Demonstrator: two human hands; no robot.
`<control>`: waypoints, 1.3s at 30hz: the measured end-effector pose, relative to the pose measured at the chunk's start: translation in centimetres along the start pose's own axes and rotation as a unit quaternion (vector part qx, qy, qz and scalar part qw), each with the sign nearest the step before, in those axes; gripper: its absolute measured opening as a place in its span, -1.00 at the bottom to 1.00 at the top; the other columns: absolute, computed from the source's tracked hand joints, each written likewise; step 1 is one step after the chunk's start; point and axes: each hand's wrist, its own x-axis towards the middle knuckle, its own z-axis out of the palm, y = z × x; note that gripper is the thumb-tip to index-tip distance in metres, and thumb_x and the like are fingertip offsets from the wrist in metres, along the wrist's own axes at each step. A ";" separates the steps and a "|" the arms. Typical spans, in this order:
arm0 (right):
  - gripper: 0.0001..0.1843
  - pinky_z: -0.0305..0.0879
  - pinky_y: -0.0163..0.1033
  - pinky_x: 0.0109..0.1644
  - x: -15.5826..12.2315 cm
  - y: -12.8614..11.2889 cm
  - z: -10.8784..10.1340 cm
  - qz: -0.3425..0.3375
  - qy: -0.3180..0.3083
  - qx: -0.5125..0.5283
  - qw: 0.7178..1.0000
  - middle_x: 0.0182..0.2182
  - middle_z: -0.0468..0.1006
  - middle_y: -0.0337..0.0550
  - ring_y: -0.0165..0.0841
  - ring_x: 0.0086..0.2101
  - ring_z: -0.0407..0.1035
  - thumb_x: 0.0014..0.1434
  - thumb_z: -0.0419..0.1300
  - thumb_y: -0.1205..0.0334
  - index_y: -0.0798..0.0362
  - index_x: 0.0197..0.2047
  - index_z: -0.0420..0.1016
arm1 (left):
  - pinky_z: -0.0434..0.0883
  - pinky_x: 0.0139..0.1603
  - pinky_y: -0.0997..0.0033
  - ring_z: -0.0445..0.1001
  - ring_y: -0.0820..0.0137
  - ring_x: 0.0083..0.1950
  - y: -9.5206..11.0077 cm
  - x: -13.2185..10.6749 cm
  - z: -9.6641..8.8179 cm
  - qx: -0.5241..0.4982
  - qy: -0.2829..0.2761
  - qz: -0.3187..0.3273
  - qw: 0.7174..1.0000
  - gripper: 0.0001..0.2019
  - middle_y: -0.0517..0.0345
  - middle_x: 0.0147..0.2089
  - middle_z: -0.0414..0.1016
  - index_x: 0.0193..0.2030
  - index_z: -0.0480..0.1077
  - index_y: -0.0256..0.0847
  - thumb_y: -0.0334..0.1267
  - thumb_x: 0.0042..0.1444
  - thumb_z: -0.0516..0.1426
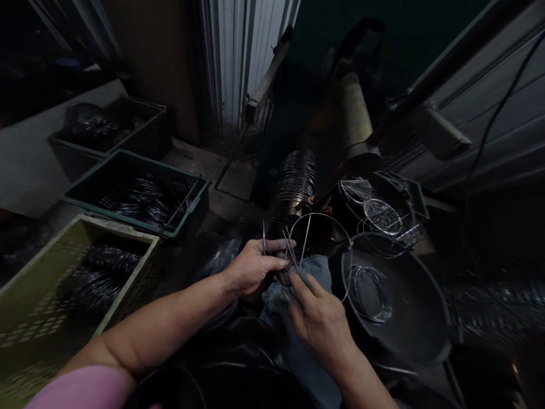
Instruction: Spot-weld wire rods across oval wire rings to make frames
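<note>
While the head view is dim, both hands show clearly at its centre, working close together just above a patch of blue denim. The left hand is nearly closed, thumb and index finger stretched toward each other and pinching a few thin wire strands that fan upward from between the two hands. A short curved piece of wire stands up beside its index finger. The right hand is half curled, palm down, with its fingertips at the foot of the same strands (whether they grip or merely press there, I cannot tell). A large wire ring arcs up from the fingers, over to the right and down beside the right hand.

Just ahead of the hands, many wire rings hang close together in a coil. To the right, a wide grey basin holds a loose bundle of wire hoops, and more wirework lies beyond it. On the left are a yellow crate with two dark coils inside, a green crate with shiny wire pieces, and a grey box behind. A pink sleeve covers the upper left arm.
</note>
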 end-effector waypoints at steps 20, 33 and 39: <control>-0.63 0.38 -0.24 -0.19 0.0 0.0 0.6 0.021 0.021 0.006 1.000 -0.18 0.48 0.05 -0.29 -0.24 0.41 0.15 -0.02 0.35 0.16 0.03 0.32 | 0.27 -0.49 0.52 0.33 0.57 -0.55 0.2 0.4 0.0 -0.009 -0.002 -0.014 1.000 -0.56 0.26 -0.55 0.36 -0.14 0.48 -0.31 -0.50 -0.28 0.21; -0.64 0.39 -0.25 -0.21 0.7 0.4 -0.1 -0.003 -0.015 0.025 1.000 -0.22 0.49 0.05 -0.28 -0.26 0.43 0.15 -0.04 0.38 0.20 -0.01 0.38 | 0.27 -0.48 0.53 0.33 0.57 -0.54 0.2 0.6 -0.1 -0.004 -0.002 -0.010 1.000 -0.58 0.23 -0.52 0.39 -0.17 0.49 -0.31 -0.51 -0.29 0.20; -0.63 0.39 -0.24 -0.20 1.8 0.8 -0.7 0.013 -0.019 0.041 0.999 -0.17 0.48 0.01 -0.30 -0.23 0.42 0.17 -0.03 0.34 0.11 0.04 0.34 | 0.29 -0.41 0.47 0.34 0.54 -0.51 0.7 1.4 0.2 0.007 -0.006 -0.004 1.000 -0.55 0.25 -0.52 0.35 -0.12 0.47 -0.32 -0.48 -0.28 0.20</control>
